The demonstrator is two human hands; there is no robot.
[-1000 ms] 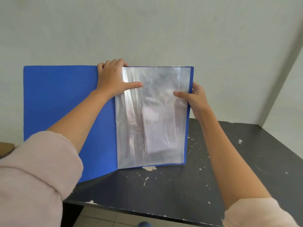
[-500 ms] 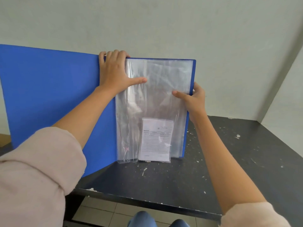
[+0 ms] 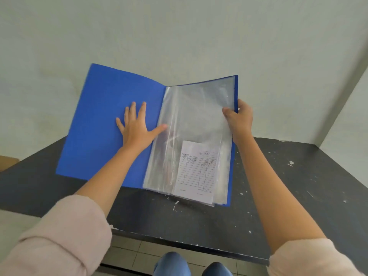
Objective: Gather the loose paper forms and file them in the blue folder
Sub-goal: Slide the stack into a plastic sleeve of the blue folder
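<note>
The blue folder (image 3: 95,126) lies open and tilted on the dark table (image 3: 298,186), its lower edge on the tabletop. My left hand (image 3: 137,128) presses flat on the inside of the left cover, thumb touching the clear plastic sleeves (image 3: 195,120). My right hand (image 3: 240,118) grips the right edge of the sleeves and back cover, thumb in front. A white lined paper form (image 3: 197,172) sits inside a sleeve, at its bottom.
A pale wall stands behind the table, with a corner at the right. The table's near edge runs above a tiled floor (image 3: 129,253); my knees in blue jeans (image 3: 173,263) show below. A brown surface (image 3: 7,162) peeks at the far left.
The folder came down from upright to a lower, tilted position. My left hand moved from the top of the spine to lie flat on the left cover. The form stayed at the sleeve's bottom.
</note>
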